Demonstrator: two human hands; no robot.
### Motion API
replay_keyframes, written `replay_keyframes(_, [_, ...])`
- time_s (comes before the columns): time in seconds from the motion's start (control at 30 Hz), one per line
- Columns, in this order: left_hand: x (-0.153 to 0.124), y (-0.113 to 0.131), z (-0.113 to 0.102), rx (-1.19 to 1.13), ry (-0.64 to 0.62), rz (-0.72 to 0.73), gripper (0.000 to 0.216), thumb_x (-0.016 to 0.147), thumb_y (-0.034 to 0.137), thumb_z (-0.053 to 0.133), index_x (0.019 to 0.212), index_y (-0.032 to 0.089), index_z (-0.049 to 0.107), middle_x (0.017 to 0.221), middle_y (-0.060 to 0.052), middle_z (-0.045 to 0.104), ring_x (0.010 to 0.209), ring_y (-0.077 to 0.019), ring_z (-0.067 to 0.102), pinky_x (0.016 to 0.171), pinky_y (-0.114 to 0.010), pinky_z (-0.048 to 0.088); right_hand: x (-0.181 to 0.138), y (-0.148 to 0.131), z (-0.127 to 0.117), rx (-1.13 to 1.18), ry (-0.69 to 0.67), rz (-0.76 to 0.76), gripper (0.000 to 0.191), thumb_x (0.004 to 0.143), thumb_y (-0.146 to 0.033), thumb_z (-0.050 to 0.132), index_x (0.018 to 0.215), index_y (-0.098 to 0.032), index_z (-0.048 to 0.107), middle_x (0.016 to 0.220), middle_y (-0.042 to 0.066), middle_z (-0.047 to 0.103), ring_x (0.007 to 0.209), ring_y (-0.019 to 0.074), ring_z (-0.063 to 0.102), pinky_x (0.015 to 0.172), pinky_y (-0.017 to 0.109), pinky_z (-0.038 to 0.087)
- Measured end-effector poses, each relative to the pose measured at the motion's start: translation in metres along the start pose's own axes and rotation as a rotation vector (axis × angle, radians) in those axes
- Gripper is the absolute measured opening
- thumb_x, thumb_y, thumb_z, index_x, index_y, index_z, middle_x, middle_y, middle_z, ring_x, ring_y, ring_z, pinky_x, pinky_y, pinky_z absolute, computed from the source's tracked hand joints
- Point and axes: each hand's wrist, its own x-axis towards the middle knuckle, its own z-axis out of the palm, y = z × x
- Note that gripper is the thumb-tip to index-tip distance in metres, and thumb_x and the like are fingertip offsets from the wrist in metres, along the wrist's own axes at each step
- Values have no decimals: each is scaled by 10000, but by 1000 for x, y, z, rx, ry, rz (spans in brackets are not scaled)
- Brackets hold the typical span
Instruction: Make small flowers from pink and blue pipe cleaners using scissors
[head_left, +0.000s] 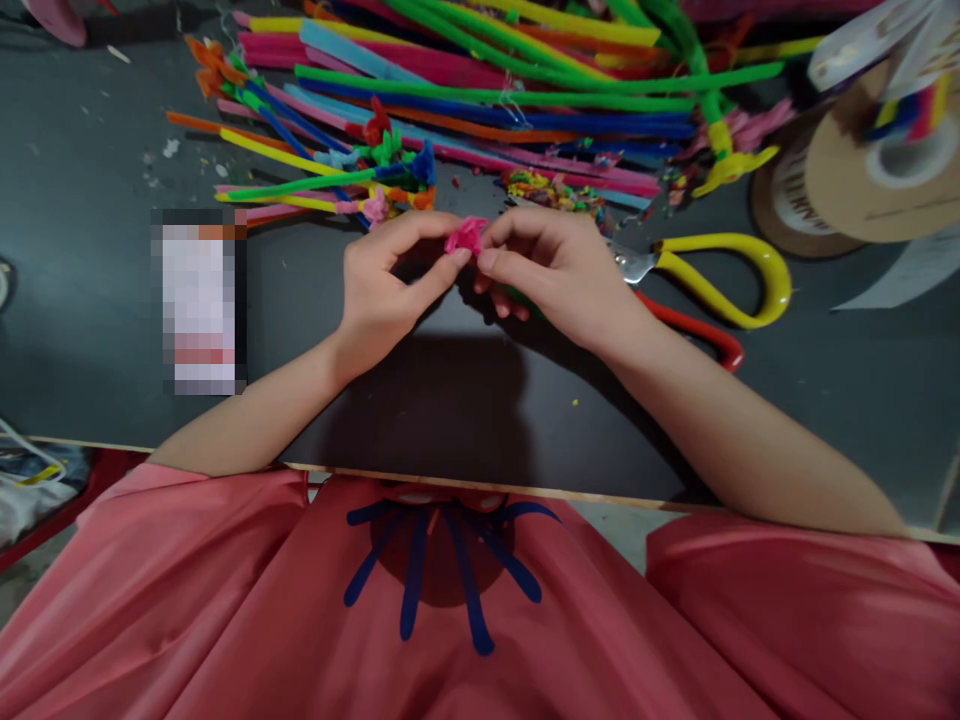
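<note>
Between the fingertips of both hands is a small pink pipe-cleaner flower [466,236], held just above the dark table. My left hand [394,270] pinches its left side with thumb and forefinger. From the other side, my right hand [559,262] grips it with thumb and forefinger, the other fingers curled beneath. A bit of green stem [523,298] shows under the right palm; the rest is hidden. Scissors [724,278] with one yellow and one red handle lie right beside my right hand, their blades partly covered by it.
Beyond my hands lie many coloured pipe cleaners [487,98] and several made-up flowers [386,150]. Small colourful clippings [555,190] are heaped behind the right hand. A ribbon spool [885,170] stands at the right. A blurred-out rectangular object [201,300] lies at the left.
</note>
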Motion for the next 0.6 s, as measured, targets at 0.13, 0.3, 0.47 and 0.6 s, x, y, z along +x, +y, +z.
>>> replay_keyframes(0.13, [0,6,0,18,25,15,139,821,328,601,907,262,687,929,35,732,892,-117,696,816,-280,581,0,3,2,92,5,12,108,818,-203,585,725,-165,546,573,-40,589,424,47,522,344,167,355])
replay_keyframes(0.3, [0,5,0,38,30,71,133,816,305,608,905,271,701,934,31,739,909,-123,700,852,-291,575,0,4,5,210,10,39,109,794,-147,572,692,-169,543,543,-49,585,402,54,520,325,168,337])
replay_keyframes(0.47, [-1,4,0,80,38,136,150,820,283,603,934,287,701,949,36,742,914,-122,700,854,-291,577,0,5,8,289,13,47,123,782,-137,577,668,-169,542,514,-58,578,384,44,504,317,153,303])
replay_keyframes(0.6, [-1,5,1,185,81,290,190,791,168,623,928,275,699,929,41,748,898,-100,703,803,-238,586,-1,6,10,307,29,35,135,780,-122,566,656,-169,543,499,-62,569,371,39,492,321,149,295])
